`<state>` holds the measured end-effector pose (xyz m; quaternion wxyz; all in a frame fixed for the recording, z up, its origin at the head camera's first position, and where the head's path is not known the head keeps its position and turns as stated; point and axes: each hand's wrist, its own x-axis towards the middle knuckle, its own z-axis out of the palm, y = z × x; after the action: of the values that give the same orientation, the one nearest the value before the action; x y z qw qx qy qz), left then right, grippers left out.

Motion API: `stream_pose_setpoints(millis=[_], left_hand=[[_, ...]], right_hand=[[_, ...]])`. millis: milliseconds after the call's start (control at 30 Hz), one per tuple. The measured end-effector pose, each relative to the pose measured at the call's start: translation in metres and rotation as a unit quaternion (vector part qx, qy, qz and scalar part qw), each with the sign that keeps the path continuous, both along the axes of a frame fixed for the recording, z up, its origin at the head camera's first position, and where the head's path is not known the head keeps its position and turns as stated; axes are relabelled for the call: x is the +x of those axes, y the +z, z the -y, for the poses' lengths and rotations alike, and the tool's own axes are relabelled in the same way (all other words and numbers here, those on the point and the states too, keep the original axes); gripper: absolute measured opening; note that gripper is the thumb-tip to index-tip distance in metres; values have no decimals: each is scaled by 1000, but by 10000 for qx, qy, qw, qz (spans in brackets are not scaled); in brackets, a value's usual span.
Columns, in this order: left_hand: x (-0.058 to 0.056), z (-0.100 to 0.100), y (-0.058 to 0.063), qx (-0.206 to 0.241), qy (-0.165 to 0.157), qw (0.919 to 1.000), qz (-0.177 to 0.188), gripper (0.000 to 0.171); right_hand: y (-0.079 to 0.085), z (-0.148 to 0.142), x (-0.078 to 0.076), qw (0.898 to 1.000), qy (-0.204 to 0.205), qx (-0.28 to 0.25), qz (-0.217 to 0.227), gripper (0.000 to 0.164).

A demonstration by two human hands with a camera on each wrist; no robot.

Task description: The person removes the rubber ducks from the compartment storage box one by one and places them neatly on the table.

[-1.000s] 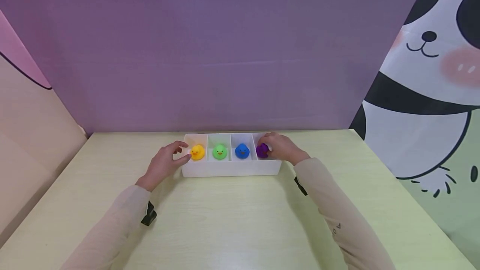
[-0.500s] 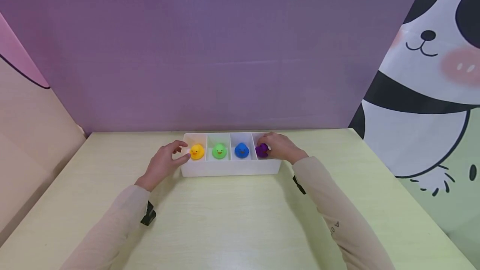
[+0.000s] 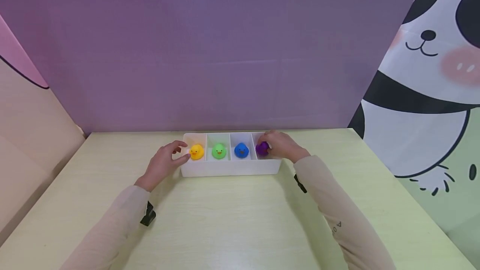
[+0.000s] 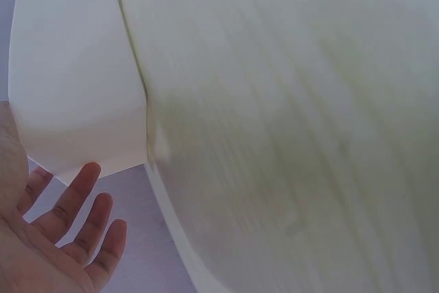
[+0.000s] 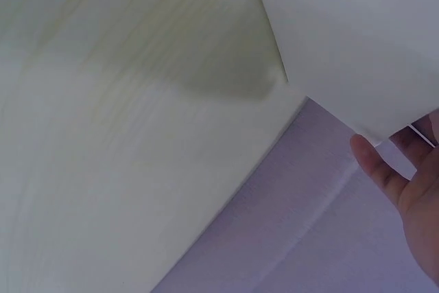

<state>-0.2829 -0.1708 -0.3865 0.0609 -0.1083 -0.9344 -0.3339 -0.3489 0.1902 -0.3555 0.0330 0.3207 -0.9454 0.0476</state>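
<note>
A white divided box [image 3: 230, 168] holds a row of toy ducks, one per compartment: a yellow duck [image 3: 196, 152], a green duck [image 3: 219, 151], a blue duck [image 3: 241, 151] and, at the far right, a purple duck [image 3: 262, 149]. My right hand [image 3: 280, 145] reaches into the rightmost compartment and pinches the purple duck, partly covering it. At the box's left end, my left hand [image 3: 163, 162] has its thumb and fingertips at the rim beside the yellow duck. The left wrist view shows loosely spread fingers [image 4: 67, 207] by the box's outer wall.
The box stands near the back edge of a pale wooden table [image 3: 225, 220]. Behind it hangs a purple backdrop [image 3: 210, 53]. A panda-patterned sheet [image 3: 420, 145] is on the right, with a pale wall [image 3: 33, 136] on the left.
The right hand has shifted very slightly at the purple duck, which shows a little more now. The left hand and the box stay in place.
</note>
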Motion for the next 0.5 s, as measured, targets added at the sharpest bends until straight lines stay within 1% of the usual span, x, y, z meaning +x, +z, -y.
stream_pose_setpoints(millis=[200, 433, 500], left_hand=[[0, 0, 0, -6, 26, 10000, -6, 42], [1, 1, 0, -15, 54, 10000, -14, 43], [2, 1, 1, -3, 69, 10000, 6, 43]], right_hand=[[7, -1, 2, 9999, 16, -122, 44, 32], [18, -1, 7, 9988, 255, -419, -7, 29], [21, -2, 8, 9986, 299, -427, -21, 28]])
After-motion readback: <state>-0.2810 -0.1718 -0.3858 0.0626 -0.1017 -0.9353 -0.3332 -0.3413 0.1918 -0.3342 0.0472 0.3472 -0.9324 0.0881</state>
